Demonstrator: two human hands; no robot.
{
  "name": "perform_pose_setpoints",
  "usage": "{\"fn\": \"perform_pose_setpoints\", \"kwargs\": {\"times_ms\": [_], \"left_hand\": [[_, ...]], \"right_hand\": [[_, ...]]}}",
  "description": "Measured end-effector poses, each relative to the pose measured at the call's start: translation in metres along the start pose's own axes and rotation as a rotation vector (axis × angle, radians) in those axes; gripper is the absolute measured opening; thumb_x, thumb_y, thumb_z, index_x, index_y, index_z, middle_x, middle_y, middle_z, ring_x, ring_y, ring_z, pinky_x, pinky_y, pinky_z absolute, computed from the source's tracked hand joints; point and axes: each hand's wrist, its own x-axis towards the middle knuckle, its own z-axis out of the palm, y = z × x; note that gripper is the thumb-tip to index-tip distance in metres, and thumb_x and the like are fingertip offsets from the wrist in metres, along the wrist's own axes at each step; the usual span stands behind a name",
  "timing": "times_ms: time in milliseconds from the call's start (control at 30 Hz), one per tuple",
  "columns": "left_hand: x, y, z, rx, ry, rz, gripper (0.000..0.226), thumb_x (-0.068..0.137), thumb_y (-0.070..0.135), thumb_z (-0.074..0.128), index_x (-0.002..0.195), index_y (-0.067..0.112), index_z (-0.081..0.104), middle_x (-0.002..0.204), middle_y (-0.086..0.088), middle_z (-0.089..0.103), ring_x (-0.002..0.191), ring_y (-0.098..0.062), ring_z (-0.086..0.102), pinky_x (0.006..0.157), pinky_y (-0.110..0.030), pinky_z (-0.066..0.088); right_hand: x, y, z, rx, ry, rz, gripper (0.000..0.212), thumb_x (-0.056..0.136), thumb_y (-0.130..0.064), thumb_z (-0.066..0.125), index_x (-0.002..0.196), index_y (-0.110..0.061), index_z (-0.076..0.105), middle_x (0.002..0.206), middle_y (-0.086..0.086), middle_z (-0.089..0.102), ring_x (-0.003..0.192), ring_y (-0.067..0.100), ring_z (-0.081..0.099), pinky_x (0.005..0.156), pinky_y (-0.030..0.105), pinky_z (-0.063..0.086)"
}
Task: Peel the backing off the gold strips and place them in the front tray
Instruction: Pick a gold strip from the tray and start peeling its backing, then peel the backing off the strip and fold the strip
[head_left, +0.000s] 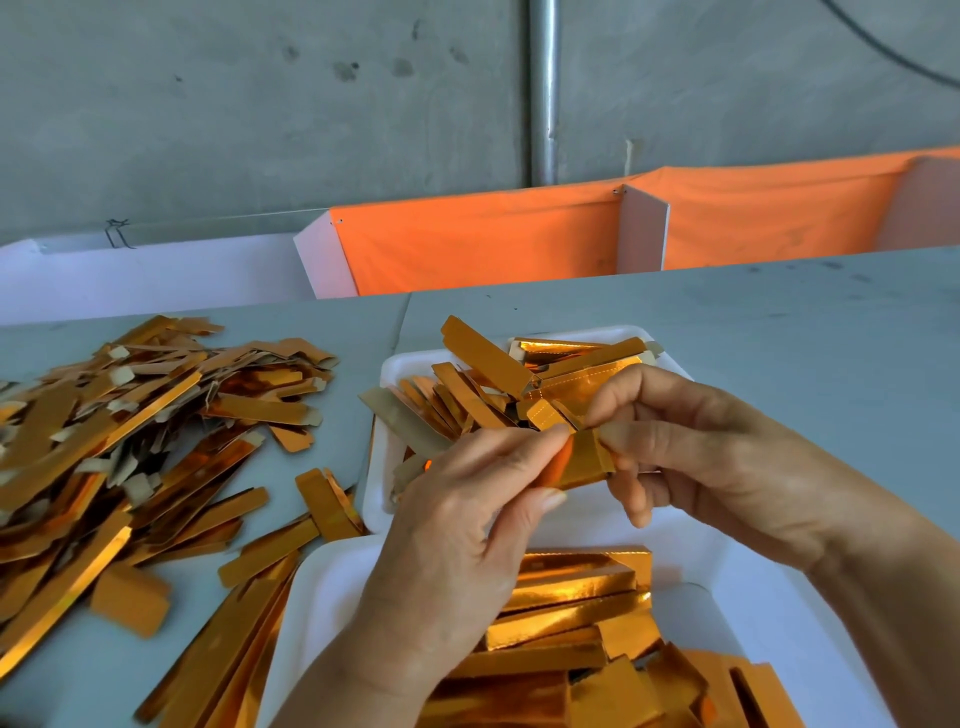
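Gold strip pinched between two hands

Gold foil strips (119, 431) lie heaped on the grey table (779, 332) at the frame's left. At centre, the left hand (467, 525) pinches a short shiny gold strip (584, 460) by its left end, thumb against forefinger. The right hand (691, 447) nips its right end with curled fingers. Beyond them sits a white foam tray (379, 467) of strips; a second white tray (322, 597) fills the lower middle.

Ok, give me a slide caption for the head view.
Both hands pinch a gold strip above two white trays.
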Motion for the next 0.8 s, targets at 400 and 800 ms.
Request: {"fn": "perform_pose_setpoints", "kwargs": {"times_ms": [400, 800], "left_hand": [[-0.0005, 0.0012, 0.0002, -0.125, -0.003, 0.001, 0.039, 0.088, 0.023, 0.058, 0.127, 0.028, 0.056, 0.118, 0.015, 0.061, 0.112, 0.006, 0.052, 0.089, -0.007, 0.041], [-0.0015, 0.0011, 0.0015, -0.124, 0.003, -0.064, 0.035, 0.084, 0.035, 0.06, 0.119, 0.038, 0.059, 0.112, 0.021, 0.062, 0.113, -0.001, 0.054, 0.089, -0.014, 0.046]], "right_hand": [[0.0055, 0.0072, -0.002, 0.113, -0.07, 0.0, 0.025, 0.071, -0.027, 0.079, 0.09, -0.014, 0.069, 0.06, -0.001, 0.052, 0.047, 0.011, 0.052, 0.049, 0.019, 0.047], [0.0033, 0.0056, -0.0003, 0.084, -0.018, 0.139, 0.018, 0.079, -0.032, 0.073, 0.074, -0.018, 0.064, 0.061, 0.003, 0.059, 0.054, 0.016, 0.062, 0.053, 0.021, 0.051]]}}
